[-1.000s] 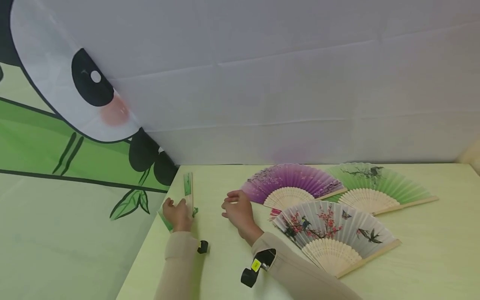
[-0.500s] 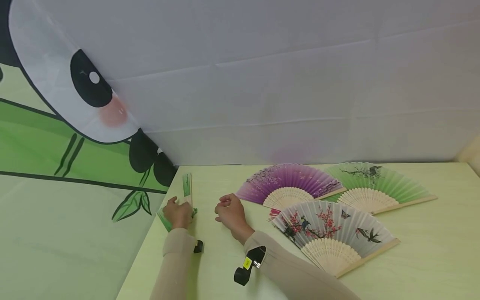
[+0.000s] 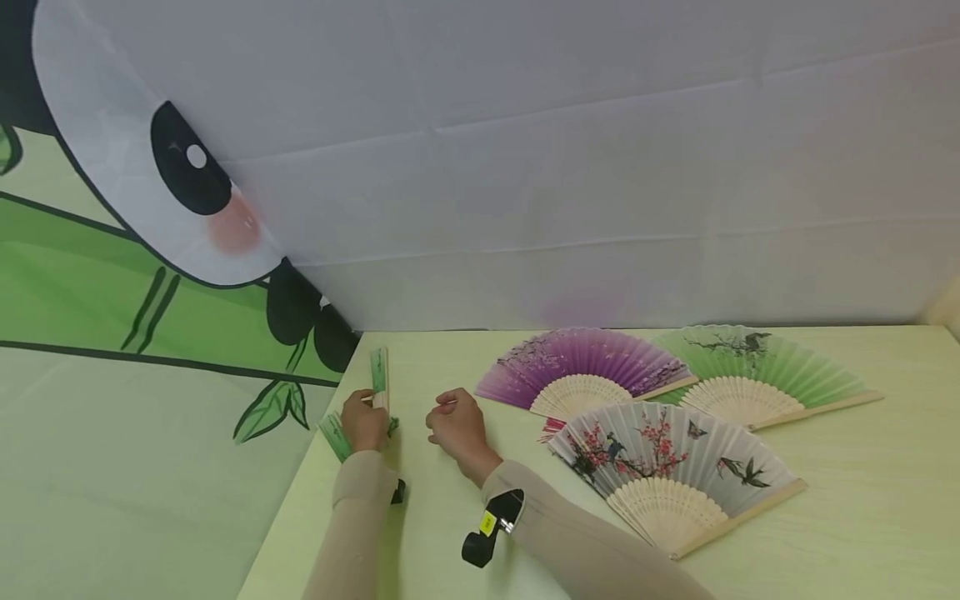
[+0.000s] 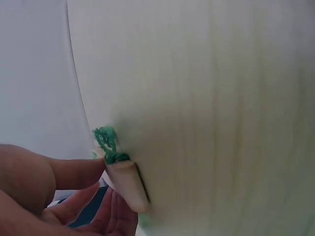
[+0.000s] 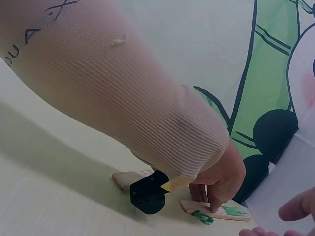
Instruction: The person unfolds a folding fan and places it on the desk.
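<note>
My left hand (image 3: 365, 422) pinches the wooden handle end of a folded green fan (image 3: 378, 371) at the table's left side. In the left wrist view the thumb is by a green knotted tassel (image 4: 107, 143) and the other fingers lie against the wooden end (image 4: 129, 186). A second folded green fan (image 3: 334, 437) lies slanted beside that hand, partly hidden by it. My right hand (image 3: 459, 427) hovers to the right with loosely bent fingers and holds nothing. In the right wrist view the left hand's fingertips are on the folded fan (image 5: 234, 210).
Spread on the table (image 3: 862, 508) to the right are a purple fan (image 3: 592, 358), a light green fan (image 3: 780, 362) and a white flowered fan (image 3: 705, 450). They overlap, with a red tassel (image 3: 551, 427) by the purple one. A printed cloth (image 3: 600, 167) hangs behind.
My left hand has come down onto the folded fan, its fingers closing at the handle end. The right hand has drifted slightly left. The spread fans have stayed put.
</note>
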`<state>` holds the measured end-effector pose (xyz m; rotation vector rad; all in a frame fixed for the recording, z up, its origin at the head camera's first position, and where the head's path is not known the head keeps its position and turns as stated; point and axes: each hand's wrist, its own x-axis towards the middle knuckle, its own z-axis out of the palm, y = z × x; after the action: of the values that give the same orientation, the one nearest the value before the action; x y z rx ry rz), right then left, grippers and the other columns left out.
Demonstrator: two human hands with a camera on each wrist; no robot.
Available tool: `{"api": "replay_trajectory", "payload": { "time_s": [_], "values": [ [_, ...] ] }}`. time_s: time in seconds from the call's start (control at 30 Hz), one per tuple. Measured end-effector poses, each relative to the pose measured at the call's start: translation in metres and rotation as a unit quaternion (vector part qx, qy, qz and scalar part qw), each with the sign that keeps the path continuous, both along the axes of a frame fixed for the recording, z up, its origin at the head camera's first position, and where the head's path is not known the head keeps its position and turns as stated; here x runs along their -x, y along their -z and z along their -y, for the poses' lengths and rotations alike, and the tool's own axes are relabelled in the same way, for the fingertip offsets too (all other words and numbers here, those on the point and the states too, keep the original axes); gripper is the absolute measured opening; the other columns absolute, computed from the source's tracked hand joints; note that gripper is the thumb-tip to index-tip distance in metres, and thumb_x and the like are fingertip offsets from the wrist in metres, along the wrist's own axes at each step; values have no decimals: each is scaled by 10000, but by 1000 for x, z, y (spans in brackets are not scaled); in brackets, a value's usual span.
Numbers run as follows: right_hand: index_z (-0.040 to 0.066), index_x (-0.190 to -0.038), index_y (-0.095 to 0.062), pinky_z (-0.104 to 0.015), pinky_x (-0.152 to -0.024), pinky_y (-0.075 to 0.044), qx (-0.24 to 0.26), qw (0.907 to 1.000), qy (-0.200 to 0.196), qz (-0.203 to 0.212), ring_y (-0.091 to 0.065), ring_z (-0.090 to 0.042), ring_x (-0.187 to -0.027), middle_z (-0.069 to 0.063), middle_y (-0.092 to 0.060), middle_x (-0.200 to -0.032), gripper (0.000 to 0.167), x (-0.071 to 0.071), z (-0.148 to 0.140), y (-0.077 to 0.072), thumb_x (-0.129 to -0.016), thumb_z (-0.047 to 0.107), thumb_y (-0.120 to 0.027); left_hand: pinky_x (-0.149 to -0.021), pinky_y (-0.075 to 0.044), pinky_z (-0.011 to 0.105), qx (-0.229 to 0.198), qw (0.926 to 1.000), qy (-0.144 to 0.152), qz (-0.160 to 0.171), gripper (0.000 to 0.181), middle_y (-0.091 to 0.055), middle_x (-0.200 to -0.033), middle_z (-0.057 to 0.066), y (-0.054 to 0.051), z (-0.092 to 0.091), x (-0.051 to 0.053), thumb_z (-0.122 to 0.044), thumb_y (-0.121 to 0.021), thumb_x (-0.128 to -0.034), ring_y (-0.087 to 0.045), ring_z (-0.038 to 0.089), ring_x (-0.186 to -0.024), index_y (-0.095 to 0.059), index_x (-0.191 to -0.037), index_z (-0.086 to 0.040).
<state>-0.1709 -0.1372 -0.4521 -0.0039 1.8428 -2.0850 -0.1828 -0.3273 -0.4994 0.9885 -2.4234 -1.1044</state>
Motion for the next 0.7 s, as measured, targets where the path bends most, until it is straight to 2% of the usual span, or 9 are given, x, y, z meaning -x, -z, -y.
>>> {"api": "replay_trajectory", "payload": {
  "time_s": [0.2, 0.3, 0.47, 0.5, 0.57, 0.63, 0.7],
  "values": [
    [-20, -1142, -625, -352, -700, -645, -97, 9999, 65, 26, -730, -353, -809, -113, -656, -967, 312, 5, 3, 4, -832, -53, -643, -1019, -482, 623, -275, 9993, 131, 228, 633, -597, -1312, 388, -4, 1, 0, 92, -455, -861, -583, 525, -1166, -477, -1493, 102],
    [-20, -1138, -625, -337, -687, -639, -169, 9998, 68, -3, -730, -342, -783, -114, -658, -965, 307, 7, 5, 6, -833, -47, -649, -1072, -455, 627, -386, 9985, 174, 333, 624, -577, -1348, 400, -7, -1, -1, 76, -479, -879, -562, 540, -1225, -444, -1500, 125],
    [-18, -1135, -627, -314, -658, -621, -270, 9996, 42, -39, -713, -283, -718, -115, -664, -958, 295, 8, 8, 10, -842, -33, -658, -1128, -434, 623, -213, 9959, 404, 781, 587, -533, -1389, 429, -13, -2, -4, 27, -491, -892, -501, 579, -1308, -448, -1450, 208],
    [-17, -1136, -629, -310, -655, -619, -288, 9996, 38, -37, -707, -266, -705, -115, -665, -958, 295, 9, 9, 10, -843, -29, -660, -1110, -450, 626, -131, 9950, 473, 869, 562, -539, -1367, 436, -15, -2, -4, 28, -490, -886, -507, 590, -1287, -473, -1412, 226],
    [-14, -1140, -631, -302, -651, -613, -308, 9995, 28, -20, -687, -221, -681, -112, -669, -959, 295, 10, 10, 12, -848, -26, -664, -927, -557, 553, 32, 9927, 631, 1032, 359, -603, -1058, 430, -17, -2, -4, 39, -470, -864, -609, 553, -991, -578, -1127, 258],
    [-13, -1146, -632, -298, -646, -608, -341, 9994, 24, -27, -676, -195, -667, -111, -675, -961, 297, 12, 11, 13, -851, -23, -665, -716, -517, 462, 130, 9907, 774, 1107, 141, -507, -791, 291, -18, -2, -4, 46, -452, -866, -524, 407, -726, -503, -852, 177],
    [-19, -1157, -633, -296, -644, -606, -361, 9993, 28, -23, -671, -187, -660, -115, -680, -963, 308, 13, 12, 15, -851, -27, -661, -650, -428, 425, 177, 9886, 899, 1190, 102, -398, -743, 156, -20, -2, -4, 39, -423, -881, -390, 299, -677, -401, -782, 41]
  ]
}}
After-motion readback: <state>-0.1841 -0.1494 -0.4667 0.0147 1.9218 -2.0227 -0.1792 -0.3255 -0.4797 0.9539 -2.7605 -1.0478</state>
